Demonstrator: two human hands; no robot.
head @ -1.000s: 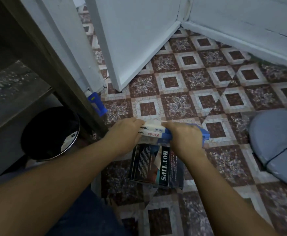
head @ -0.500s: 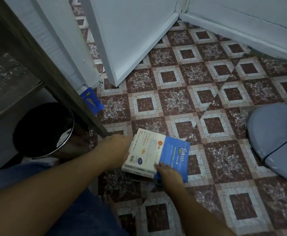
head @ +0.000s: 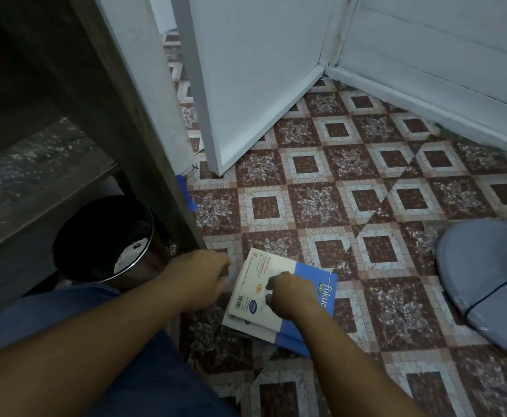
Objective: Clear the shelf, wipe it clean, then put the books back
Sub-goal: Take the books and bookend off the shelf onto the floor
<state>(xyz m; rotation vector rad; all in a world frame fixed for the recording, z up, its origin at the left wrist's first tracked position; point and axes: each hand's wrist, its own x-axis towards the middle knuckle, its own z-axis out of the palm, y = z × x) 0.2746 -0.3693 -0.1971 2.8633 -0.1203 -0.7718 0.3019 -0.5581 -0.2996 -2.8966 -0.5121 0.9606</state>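
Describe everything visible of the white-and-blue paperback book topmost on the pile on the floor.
The white-and-blue paperback book lies flat, closed, topmost on a small pile on the patterned tile floor. Its cover is white on the left, with small print, a barcode and an orange badge, and blue on the right, bearing the word fokus. The right hand rests on the cover, fingers bent, hiding its middle. The left hand is at its left edge; contact is unclear.
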